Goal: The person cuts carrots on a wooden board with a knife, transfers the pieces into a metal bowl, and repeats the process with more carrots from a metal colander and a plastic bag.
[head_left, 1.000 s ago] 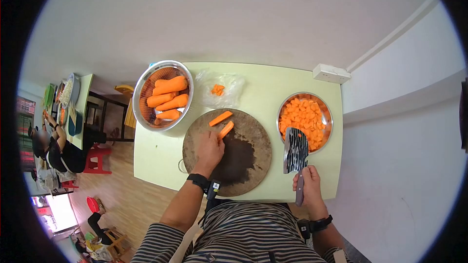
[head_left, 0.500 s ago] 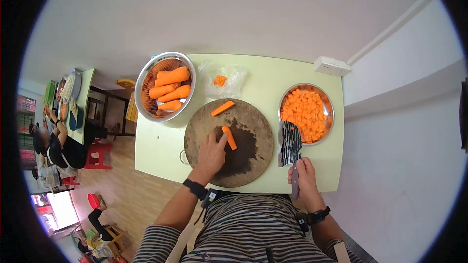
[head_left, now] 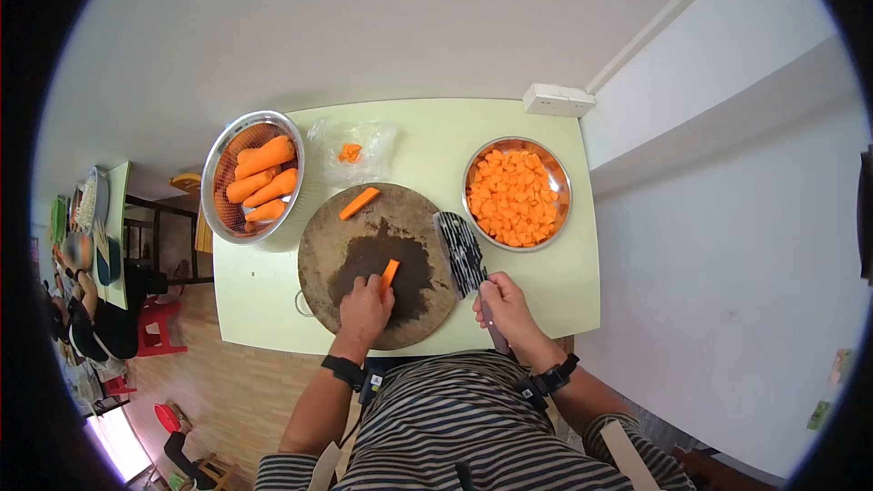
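Observation:
On the round wooden chopping board (head_left: pixel 318 227), my left hand (head_left: pixel 366 313) has its fingers closed on the end of a short carrot stick (head_left: pixel 390 273). A second carrot stick (head_left: pixel 359 204) lies loose near the board's far edge. My right hand (head_left: pixel 506 309) grips a cleaver (head_left: pixel 461 256) by its handle. Its blade, streaked with wet carrot residue, is tilted over the board's right edge. Just beyond the blade, a steel bowl (head_left: pixel 566 209) holds many diced carrot pieces (head_left: pixel 515 196).
A steel basin (head_left: pixel 208 186) with a mesh basket and several whole peeled carrots (head_left: pixel 264 156) stands at the table's far left. Beside it, a clear plastic bag (head_left: pixel 375 141) carries a few carrot scraps. A white socket box (head_left: pixel 558 100) sits at the back. People work at another table (head_left: pixel 118 255) on the left.
My right hand has brought the cleaver left, from beside the bowl to the board's edge. My left hand has drawn the nearer carrot stick toward me and turned it. The whole view has shifted.

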`<action>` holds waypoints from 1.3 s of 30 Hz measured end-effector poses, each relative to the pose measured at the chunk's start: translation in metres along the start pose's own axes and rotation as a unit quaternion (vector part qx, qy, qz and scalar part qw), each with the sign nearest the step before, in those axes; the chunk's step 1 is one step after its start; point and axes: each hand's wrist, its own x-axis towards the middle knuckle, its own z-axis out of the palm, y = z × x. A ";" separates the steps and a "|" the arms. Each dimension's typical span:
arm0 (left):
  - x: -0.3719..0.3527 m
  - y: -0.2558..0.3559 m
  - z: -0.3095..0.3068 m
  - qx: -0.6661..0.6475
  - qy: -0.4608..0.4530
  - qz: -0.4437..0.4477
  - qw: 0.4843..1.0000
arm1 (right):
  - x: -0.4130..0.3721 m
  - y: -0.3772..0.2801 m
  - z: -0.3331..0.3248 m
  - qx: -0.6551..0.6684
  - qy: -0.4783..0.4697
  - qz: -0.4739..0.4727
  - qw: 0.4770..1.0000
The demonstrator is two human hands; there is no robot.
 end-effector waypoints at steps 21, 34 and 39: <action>-0.014 -0.009 0.022 -0.151 0.085 0.066 0.983 | 0.021 0.010 0.000 -0.362 -0.121 -0.129 0.915; 0.007 -0.004 0.029 -0.135 0.116 0.119 0.977 | 0.007 -0.002 0.012 -0.425 -0.126 -0.217 0.869; 0.009 -0.010 0.033 -0.132 0.109 0.137 0.976 | -0.002 -0.005 0.018 -0.489 -0.131 -0.230 0.831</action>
